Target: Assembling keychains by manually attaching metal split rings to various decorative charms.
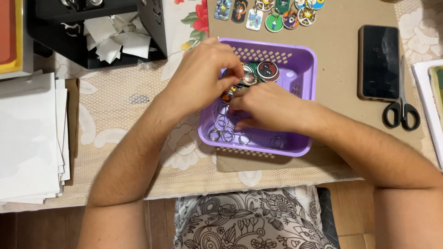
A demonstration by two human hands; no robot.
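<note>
Near edge of the desk (138, 184) runs across the bottom, lace cloth over it; person's patterned lap sits below. Both forearms come up from the near corners and meet over the purple basket (302, 60), which sits mid-desk on a brown cardboard sheet (341, 55). Free room: bare cloth strip left of the basket, between it and the white paper stack (27, 138), which is cut off by the left frame edge. Right of the basket it's tighter: dark phone (379, 62) lies flat, black-handled scissors (402, 108) just beside it, then more paper cut off at the right edge.

Basket floor near side: loose metal split rings (226, 133), scattered, some overlapping. Far side: round printed badges (267, 70), partly hidden by the hands.

Left hand (203, 76) arches over the basket's left wall, fingers curled down and pinched narrow on something small at the badge pile; exact item hidden, cannot tell which. Right hand (270, 107) lies low inside the basket, fingers closed narrow toward the left hand's tips, touching at the same spot; what they grip is covered.

Far: black box (152, 23) with torn white paper scraps at upper left, row of finished keychain charms (272, 16) along the top edge, partly cut off.
</note>
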